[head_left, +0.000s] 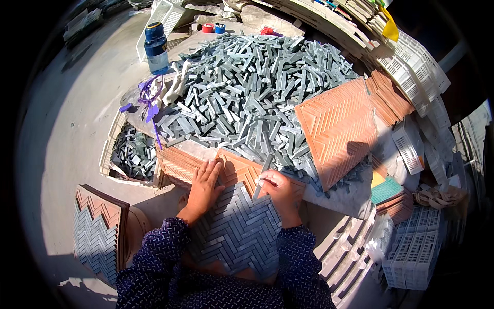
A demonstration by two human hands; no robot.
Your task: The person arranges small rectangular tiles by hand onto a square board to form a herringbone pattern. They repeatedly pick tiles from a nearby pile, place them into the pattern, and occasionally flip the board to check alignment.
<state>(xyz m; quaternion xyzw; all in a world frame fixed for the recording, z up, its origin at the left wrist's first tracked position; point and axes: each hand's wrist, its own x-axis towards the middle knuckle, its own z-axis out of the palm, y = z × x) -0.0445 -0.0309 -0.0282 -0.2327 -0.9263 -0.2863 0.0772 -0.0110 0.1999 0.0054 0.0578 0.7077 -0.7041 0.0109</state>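
In front of me lies an orange herringbone mould tray (pixel 235 167), its nearer part filled with grey stone strips (pixel 239 224) in a zigzag pattern. My left hand (pixel 204 189) rests on the left edge of the tray, fingers stretched out and close together, holding nothing. At the upper edge of the filled part, my right hand (pixel 282 193) pinches a single grey stone strip (pixel 258 190) between thumb and fingers, tilted over the bare grooves. Beyond the tray spreads a large heap of loose grey strips (pixel 252 87).
Another bare orange tray (pixel 337 129) leans on the heap's right side. A crate of strips (pixel 133 152) stands at left, above a stack of filled trays (pixel 98 232). A blue bottle (pixel 156 49), white gloves (pixel 177 82) and a purple ribbon (pixel 151 98) lie far left. White plastic crates (pixel 411 252) stand right.
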